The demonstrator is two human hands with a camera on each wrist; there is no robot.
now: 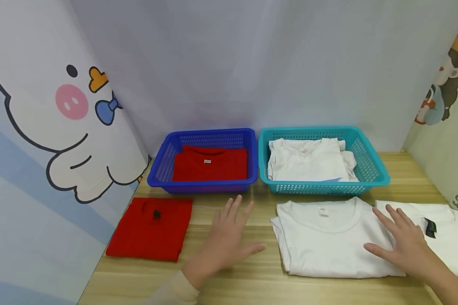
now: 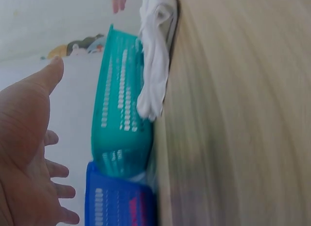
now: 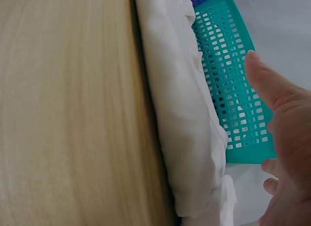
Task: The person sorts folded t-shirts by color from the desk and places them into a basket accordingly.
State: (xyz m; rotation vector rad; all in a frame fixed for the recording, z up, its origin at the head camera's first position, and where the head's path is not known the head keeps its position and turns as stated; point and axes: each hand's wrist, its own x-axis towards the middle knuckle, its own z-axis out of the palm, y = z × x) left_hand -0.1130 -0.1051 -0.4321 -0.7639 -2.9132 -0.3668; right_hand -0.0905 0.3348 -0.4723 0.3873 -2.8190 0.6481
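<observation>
My left hand [image 1: 229,237] hovers over the wooden table between a folded red shirt [image 1: 149,231] and a folded white shirt [image 1: 336,250]; its fingers are spread and hold nothing. Over the right side of that white shirt is my right hand [image 1: 402,241], fingers also spread, nothing in them. A second folded white shirt [image 1: 452,241] with a black tag lies at the far right, partly behind the right hand and forearm. In the right wrist view the thumb and fingers appear above the thick folded edge of a white shirt [image 3: 180,99].
A blue basket [image 1: 202,184] at the back holds a folded red shirt [image 1: 213,167]. Beside it, a teal basket [image 1: 324,187] holds folded white clothing [image 1: 305,161]. A pale curtain [image 1: 252,63] hangs behind them, and a cartoon-printed panel [image 1: 30,106] borders the left side.
</observation>
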